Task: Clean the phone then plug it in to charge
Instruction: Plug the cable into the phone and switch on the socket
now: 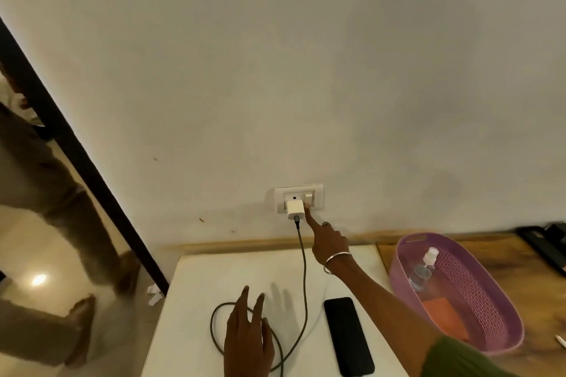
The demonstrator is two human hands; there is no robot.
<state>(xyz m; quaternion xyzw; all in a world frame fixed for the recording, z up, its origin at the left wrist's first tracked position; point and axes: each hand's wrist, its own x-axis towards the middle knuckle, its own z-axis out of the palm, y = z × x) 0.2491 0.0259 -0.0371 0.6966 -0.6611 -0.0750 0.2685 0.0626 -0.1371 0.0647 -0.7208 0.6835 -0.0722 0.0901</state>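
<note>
A black phone (347, 337) lies screen up on the white table (199, 285), to the right of the cable. A white charger adapter (295, 209) sits in the wall socket plate (318, 193). Its grey cable (304, 269) hangs down and loops across the table. My right hand (329, 242) reaches up to the plate, its straight index fingertip on the switch (309, 198) beside the adapter. My left hand (248, 337) is spread flat over the cable loop and holds nothing. The cable's free end is hidden.
A purple basket (398, 254) on the wooden surface at right holds a clear spray bottle (424, 269) and an orange cloth (441, 315). Dark objects (539, 242) lie at the far right by the wall. A person's legs (61, 223) show at left beyond a black frame.
</note>
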